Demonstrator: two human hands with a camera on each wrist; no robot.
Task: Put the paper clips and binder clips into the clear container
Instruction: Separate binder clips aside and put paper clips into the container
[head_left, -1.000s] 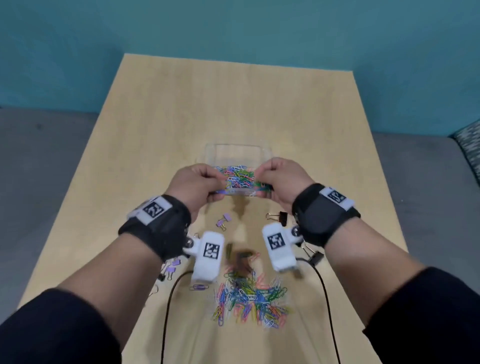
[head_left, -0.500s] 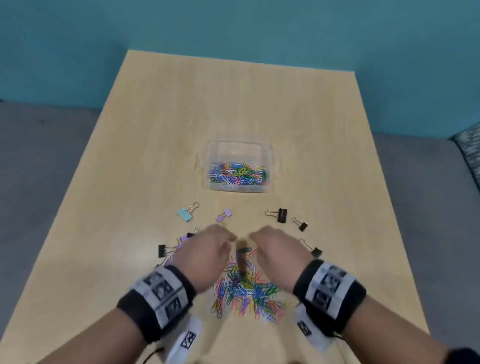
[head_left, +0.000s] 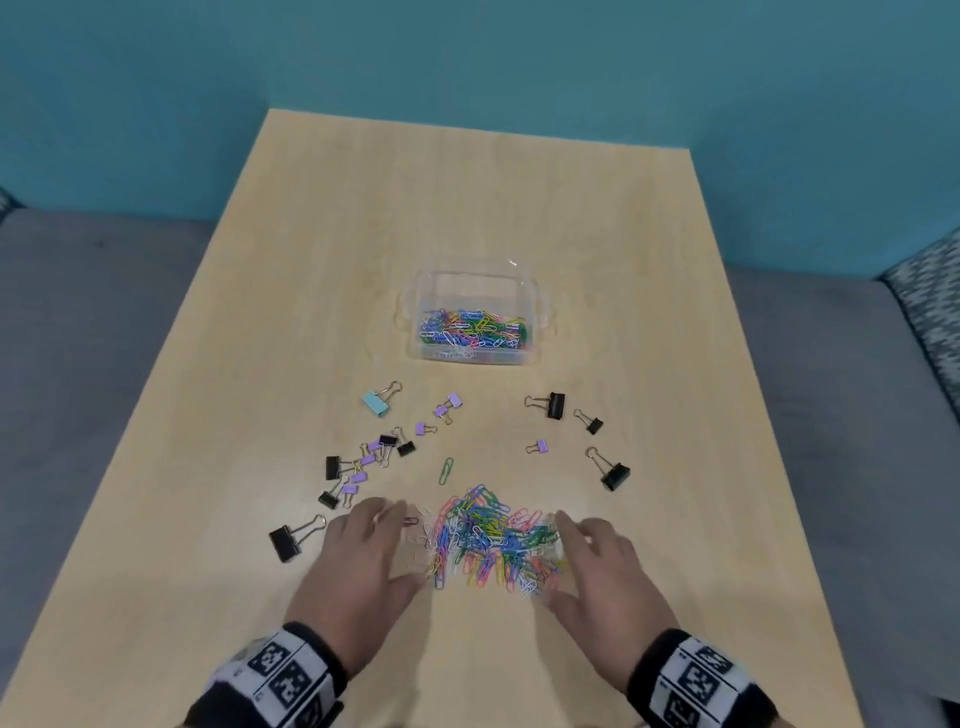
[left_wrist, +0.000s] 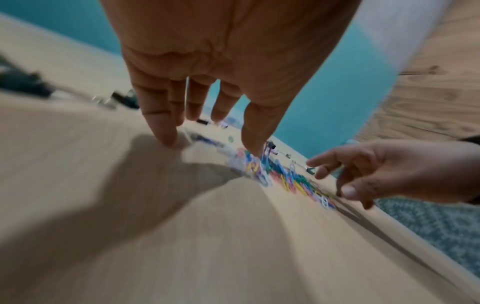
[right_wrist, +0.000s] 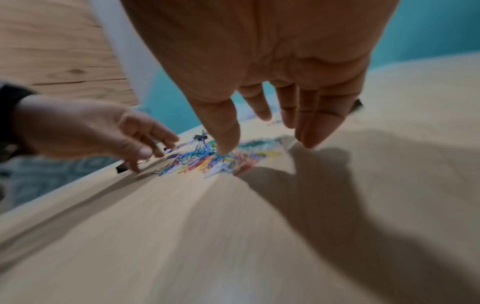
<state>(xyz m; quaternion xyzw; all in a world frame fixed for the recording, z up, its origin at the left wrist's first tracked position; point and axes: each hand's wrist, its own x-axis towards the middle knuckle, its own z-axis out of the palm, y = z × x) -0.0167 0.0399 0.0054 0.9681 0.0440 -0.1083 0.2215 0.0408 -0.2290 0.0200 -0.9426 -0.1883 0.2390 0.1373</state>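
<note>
While both hands lie low over the wooden surface (head_left: 322, 291), the left hand (head_left: 358, 566) sits at the 9 o'clock side of the pile of coloured paper clips (head_left: 488, 540) and the right hand (head_left: 602, 571) at its 3 o'clock side, so the pile is between them. Each hand is spread, with fingers straight and a little apart, and holds nothing. In the left wrist view the little finger of the left hand (left_wrist: 166, 131) touches the wood and the thumb (left_wrist: 257, 131) reaches the edge of the pile; in the right wrist view the thumb of the right hand (right_wrist: 223, 131) touches the clips in the same way. At 12 o'clock from the pile, well apart from it, stands the clear container (head_left: 537, 291), and many coloured paper clips (head_left: 475, 332) lie already inside it, toward its near wall. One green paper clip (head_left: 445, 471) lies alone just at 11 o'clock from the pile. Binder clips are scattered on the wood between pile and container: a light blue binder clip (head_left: 376, 402) and a group of small purple and black binder clips (head_left: 363, 462) at 10 o'clock, a large black binder clip (head_left: 285, 540) near the left hand, and several black binder clips (head_left: 556, 405) at 1 o'clock, with one small purple binder clip (head_left: 540, 446) among them.
</note>
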